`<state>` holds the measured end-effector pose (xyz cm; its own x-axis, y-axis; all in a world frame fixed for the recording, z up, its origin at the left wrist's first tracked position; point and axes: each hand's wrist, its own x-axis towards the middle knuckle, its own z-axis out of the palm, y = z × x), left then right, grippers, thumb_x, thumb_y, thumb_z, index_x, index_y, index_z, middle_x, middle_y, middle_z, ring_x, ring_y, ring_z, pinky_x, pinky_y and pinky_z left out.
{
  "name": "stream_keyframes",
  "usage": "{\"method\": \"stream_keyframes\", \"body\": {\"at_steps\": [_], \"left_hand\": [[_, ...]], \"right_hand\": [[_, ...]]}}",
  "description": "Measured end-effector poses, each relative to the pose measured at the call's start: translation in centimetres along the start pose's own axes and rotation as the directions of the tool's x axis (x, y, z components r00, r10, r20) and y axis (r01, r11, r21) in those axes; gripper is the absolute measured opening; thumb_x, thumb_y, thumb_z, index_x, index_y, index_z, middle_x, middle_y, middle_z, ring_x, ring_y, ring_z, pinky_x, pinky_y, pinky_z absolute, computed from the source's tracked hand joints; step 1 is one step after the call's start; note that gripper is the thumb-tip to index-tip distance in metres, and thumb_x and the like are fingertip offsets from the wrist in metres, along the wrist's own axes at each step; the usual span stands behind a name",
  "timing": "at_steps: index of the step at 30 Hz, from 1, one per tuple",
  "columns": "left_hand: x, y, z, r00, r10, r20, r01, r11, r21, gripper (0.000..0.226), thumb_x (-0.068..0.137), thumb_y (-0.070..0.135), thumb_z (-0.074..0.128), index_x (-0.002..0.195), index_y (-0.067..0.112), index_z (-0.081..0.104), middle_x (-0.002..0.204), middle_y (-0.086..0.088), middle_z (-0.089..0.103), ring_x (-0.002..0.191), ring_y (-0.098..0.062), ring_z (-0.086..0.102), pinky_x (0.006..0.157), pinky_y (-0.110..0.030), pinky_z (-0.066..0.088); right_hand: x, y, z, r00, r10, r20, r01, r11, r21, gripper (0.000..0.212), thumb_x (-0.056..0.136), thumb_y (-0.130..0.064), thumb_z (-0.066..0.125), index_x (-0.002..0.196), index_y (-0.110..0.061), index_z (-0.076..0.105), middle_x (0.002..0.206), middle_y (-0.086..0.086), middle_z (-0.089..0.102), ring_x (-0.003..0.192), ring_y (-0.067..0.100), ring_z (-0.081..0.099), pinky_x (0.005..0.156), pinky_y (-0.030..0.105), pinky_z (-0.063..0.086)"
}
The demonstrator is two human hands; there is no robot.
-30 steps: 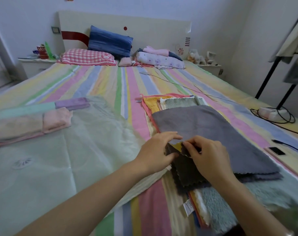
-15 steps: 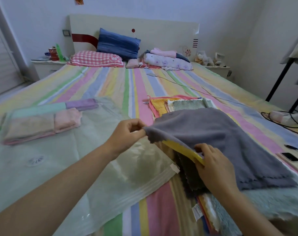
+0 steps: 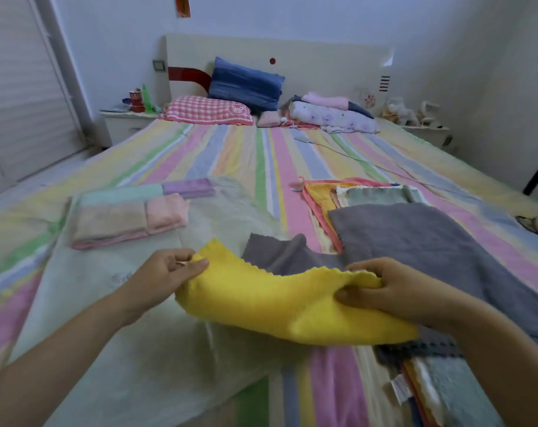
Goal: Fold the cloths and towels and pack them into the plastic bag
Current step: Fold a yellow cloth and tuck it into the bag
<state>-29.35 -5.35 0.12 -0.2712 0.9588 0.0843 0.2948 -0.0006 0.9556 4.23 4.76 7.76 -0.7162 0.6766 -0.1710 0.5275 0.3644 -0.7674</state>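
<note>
Head view, near field: we log a pile of mixed cloths (image 3: 440,392), pale blue fluffy on top with a white label at its edge, at the lower right of the striped pastel bedsheet (image 3: 261,155). A large clear plastic bag (image 3: 138,349) lies flat across the lower left.

Above the bag's right edge, both hands hold a bright yellow scallop-edged cloth (image 3: 286,306). The left hand (image 3: 166,275) pinches the cloth's left corner between thumb and fingertips. The right hand (image 3: 397,291) has its fingers curled over the right end with the thumb beneath. The cloth sags between them, clear of the bed.

Mid field: a grey terry towel (image 3: 431,241) lies spread just behind the yellow cloth, one corner turned toward the bag. Beyond it sits a flat stack of yellow, pink and green cloths (image 3: 369,194). At the bag's far end we see folded pastel towels (image 3: 129,217), pink, mint and lilac, partly hazed by the film; we cannot tell whether all are inside.

Far field: a pink checked pillow (image 3: 209,109) and a blue pillow (image 3: 246,84) rest against the cream headboard (image 3: 323,57).
</note>
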Motion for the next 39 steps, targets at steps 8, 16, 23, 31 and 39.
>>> {"method": "stream_keyframes", "body": {"at_steps": [8,16,23,31,39], "left_hand": [[-1.0,-1.6,1.6,0.977,-0.144,0.158,0.076,0.924,0.374,0.023,0.094,0.031,0.059,0.079,0.015,0.059,0.052,0.004,0.033,0.051,-0.009,0.030,0.048,-0.016,0.025],[5.8,-1.7,3.7,0.982,-0.002,-0.190,0.072,0.928,0.364,0.024,0.092,0.025,0.064,0.071,0.015,0.058,0.064,0.008,0.054,0.064,-0.012,0.051,0.062,-0.029,0.040],[9.0,-3.4,4.9,0.925,-0.376,-0.054,0.376,0.887,0.267,0.026,0.076,0.028,0.078,0.090,0.006,0.071,0.093,-0.015,0.071,0.092,-0.032,0.068,0.083,-0.041,0.054],[8.2,-3.1,4.4,0.913,-0.402,-0.068,0.408,0.895,0.183,0.020,0.082,0.017,0.076,0.073,0.006,0.062,0.071,-0.010,0.063,0.061,-0.017,0.058,0.057,-0.028,0.048],[3.3,-1.9,-3.7,0.931,-0.240,-0.273,0.298,0.934,0.195,0.026,0.086,0.019,0.072,0.089,-0.007,0.065,0.081,-0.026,0.064,0.067,-0.022,0.057,0.063,-0.031,0.043]], "right_hand": [[0.6,1.2,-0.3,0.941,0.249,0.229,-0.211,0.961,-0.179,0.030,0.083,-0.048,0.065,0.110,-0.034,0.062,0.106,-0.016,0.069,0.093,0.002,0.067,0.089,0.026,0.053],[5.4,7.4,-1.5,0.899,0.227,-0.374,-0.343,0.896,-0.281,0.021,0.090,-0.039,0.064,0.086,-0.019,0.061,0.079,0.000,0.061,0.070,0.017,0.057,0.060,0.030,0.044],[8.3,10.6,-1.6,0.936,0.200,-0.291,-0.332,0.778,-0.533,0.051,0.087,-0.051,0.061,0.128,-0.021,0.056,0.128,-0.003,0.055,0.125,0.021,0.041,0.093,0.035,0.046],[10.1,10.5,-1.8,0.973,0.179,-0.144,-0.230,0.745,-0.626,0.043,0.094,-0.056,0.046,0.074,-0.018,0.053,0.077,0.000,0.054,0.072,0.012,0.047,0.065,0.031,0.042],[14.2,5.4,1.2,0.977,-0.055,-0.208,-0.053,0.876,-0.479,0.031,0.088,-0.044,0.065,0.071,-0.022,0.050,0.069,-0.004,0.050,0.063,0.012,0.046,0.053,0.027,0.031]]}}
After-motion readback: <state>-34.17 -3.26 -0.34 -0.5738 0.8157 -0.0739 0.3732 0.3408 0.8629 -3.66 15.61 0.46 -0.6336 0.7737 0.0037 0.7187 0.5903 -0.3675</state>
